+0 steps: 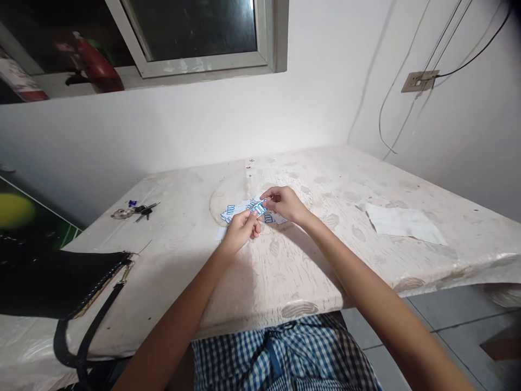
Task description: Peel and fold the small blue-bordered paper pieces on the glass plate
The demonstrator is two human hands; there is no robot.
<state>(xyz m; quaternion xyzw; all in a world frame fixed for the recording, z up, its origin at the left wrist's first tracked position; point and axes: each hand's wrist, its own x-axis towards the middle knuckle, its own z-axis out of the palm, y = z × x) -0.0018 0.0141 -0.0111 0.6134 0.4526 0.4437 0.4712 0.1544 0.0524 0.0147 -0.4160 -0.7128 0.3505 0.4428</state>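
Between both hands is a small white paper piece with blue printed outlines (259, 208), raised a little over the table. My left hand (242, 225) pinches its lower left end between thumb and fingers. At the upper right end, my right hand (283, 202) has its thumb and fingertips closed on the same piece. Beneath and around the hands lies a loose pile of similar blue-and-white paper pieces (230, 210), partly hidden by the fingers. What is printed on them is too small to read.
A patterned plastic cover lies over the table (301, 266). Keys (143, 210) rest at the left, behind a black bag (61, 279) with a strap. A white cloth or paper (402, 222) lies at the right. A wall socket (420, 81) with hanging cables is beyond.
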